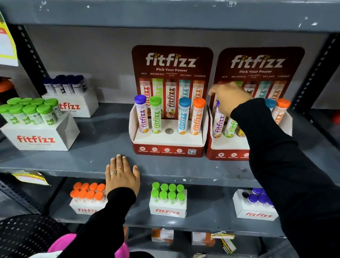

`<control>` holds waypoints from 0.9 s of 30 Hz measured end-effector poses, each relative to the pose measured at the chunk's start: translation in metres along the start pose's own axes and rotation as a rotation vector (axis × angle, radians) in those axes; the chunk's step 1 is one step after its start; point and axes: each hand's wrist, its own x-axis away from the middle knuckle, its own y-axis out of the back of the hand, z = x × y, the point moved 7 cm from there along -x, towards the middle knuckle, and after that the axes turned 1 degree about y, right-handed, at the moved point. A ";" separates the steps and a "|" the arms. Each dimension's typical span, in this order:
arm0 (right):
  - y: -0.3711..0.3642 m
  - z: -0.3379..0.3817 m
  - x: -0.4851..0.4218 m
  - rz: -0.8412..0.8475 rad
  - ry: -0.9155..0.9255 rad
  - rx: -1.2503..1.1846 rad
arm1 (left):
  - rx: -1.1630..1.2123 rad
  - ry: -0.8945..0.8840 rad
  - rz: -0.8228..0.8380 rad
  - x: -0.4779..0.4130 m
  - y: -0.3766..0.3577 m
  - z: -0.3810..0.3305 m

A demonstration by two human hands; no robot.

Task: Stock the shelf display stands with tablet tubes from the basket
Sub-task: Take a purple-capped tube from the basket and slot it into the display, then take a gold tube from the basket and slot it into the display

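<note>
fingers of my right hand [229,99] curled down over the cap end of a purple-label tube [218,124], pinching it where it stands tilted in the leftmost slot of the right display stand [227,150]; cap itself hidden under the hand. beside it in that stand: green-label tube [230,128], a yellow-bottomed tube mostly behind my sleeve, blue cap [270,103], orange-capped tube [281,110]. fingers of my left hand [121,175] spread flat, holding nothing, palm down on the front edge of the grey shelf [104,143]. left display stand [166,148]: purple-capped tube [141,114], green-capped tube [156,114], one empty middle hole [169,131], blue-capped tube [183,116], orange-capped tube [198,115]. further left, white carton of green-capped tubes [38,129]. dark perforated basket [14,243] at lower left; contents, i cannot tell.
</note>
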 end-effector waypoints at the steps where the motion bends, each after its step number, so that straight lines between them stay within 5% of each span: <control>1: 0.005 0.015 0.005 -0.060 0.051 0.009 | 0.015 -0.005 -0.011 0.000 0.000 0.000; 4: 0.000 0.077 0.020 -0.135 0.230 -0.005 | 0.080 -0.026 -0.067 0.001 0.002 0.002; 10: -0.102 0.225 0.064 0.096 0.600 -0.235 | 0.342 -0.157 -0.119 0.049 -0.013 0.034; 21: -0.322 0.381 0.172 0.761 0.885 -0.167 | 0.386 0.716 0.098 0.235 -0.131 0.232; 27: -0.379 0.442 0.214 0.742 1.004 -0.100 | 0.275 0.864 0.230 0.270 -0.165 0.257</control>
